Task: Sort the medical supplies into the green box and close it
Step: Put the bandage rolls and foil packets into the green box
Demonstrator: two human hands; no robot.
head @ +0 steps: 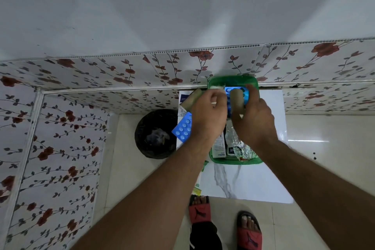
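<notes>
A single head-worn wide-angle camera looks forward and steeply down — both forearms stretch away from the lower edge toward mid-frame. The white desk (pixel 269 184) sits centred, near enough to fill the middle, with the floor (pixel 324 168) and the person's sandalled feet (pixel 225 221) straight below. The flowered wall (pixel 81 79) bends across the top — lens distortion is strong.

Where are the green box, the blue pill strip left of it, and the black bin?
green box (pixel 236 161), head view, near rim
blue pill strip (pixel 183 129), head view, middle of the blister face
black bin (pixel 155 135), head view, inside of the opening
</notes>
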